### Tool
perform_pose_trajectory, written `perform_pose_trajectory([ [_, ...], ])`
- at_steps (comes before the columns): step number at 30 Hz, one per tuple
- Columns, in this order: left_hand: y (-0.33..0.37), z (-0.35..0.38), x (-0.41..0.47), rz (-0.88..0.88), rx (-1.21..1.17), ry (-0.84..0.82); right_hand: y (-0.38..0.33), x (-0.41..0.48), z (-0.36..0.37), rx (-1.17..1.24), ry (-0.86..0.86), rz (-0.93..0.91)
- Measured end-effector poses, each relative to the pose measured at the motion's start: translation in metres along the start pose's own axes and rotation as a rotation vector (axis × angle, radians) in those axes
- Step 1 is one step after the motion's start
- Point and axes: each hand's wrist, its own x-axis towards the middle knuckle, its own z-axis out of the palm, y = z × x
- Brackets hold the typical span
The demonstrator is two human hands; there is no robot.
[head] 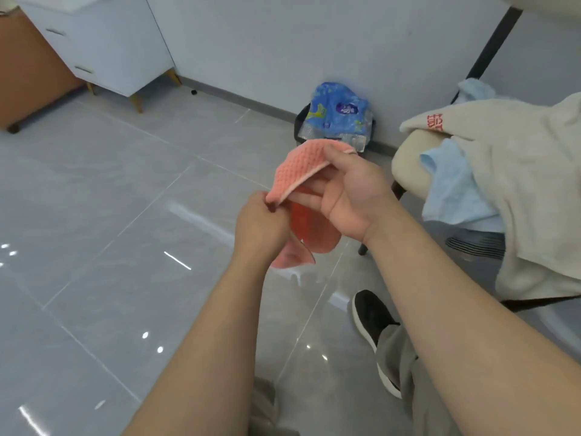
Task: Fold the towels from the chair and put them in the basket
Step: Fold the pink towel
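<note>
Both hands, left (pixel 261 228) and right (pixel 349 196), pinch the pink towel (pixel 301 165) (waffle-textured) with curled fingers (pixel 306 199).

You're standing in what looks like a room of a home. It has glossy grey floor tiles (pixel 103 221), a plain pale wall (pixel 314 39) with a grey skirting board (pixel 251 103), a white drawer cabinet (pixel 107 48) on slim gold legs (pixel 137 103), a cushioned chair (pixel 408 154) heaped with towels (pixel 522 184), and a dark waste bin (pixel 298 122) stuffed with blue plastic packaging (pixel 339 111).
</note>
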Motion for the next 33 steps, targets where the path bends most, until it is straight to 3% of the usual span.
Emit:
perform_pose_trajectory([
  [8,-0.022,-0.015,0.036,-0.078,0.314,0.085,-0.008,0.036,-0.013,0.068,0.151,-0.032],
  [14,-0.037,-0.017,0.042,-0.296,0.421,0.060,-0.023,0.041,-0.047,0.038,0.348,-0.050],
  [19,-0.027,-0.010,0.042,-0.302,0.160,0.094,-0.019,0.040,-0.062,-0.267,0.474,0.032],
  [22,-0.014,-0.004,0.040,-0.327,-0.121,0.119,-0.019,0.039,-0.065,-0.375,0.514,-0.063],
  [26,-0.001,0.005,0.037,-0.393,-0.454,0.044,-0.025,0.033,-0.065,-0.472,0.423,-0.133],
  [30,0.000,0.011,0.037,-0.397,-0.461,-0.006,-0.029,0.031,-0.064,-0.510,0.368,-0.149],
  [33,-0.003,0.014,0.037,-0.378,-0.452,0.016,-0.028,0.030,-0.071,-0.996,0.410,-0.295],
])
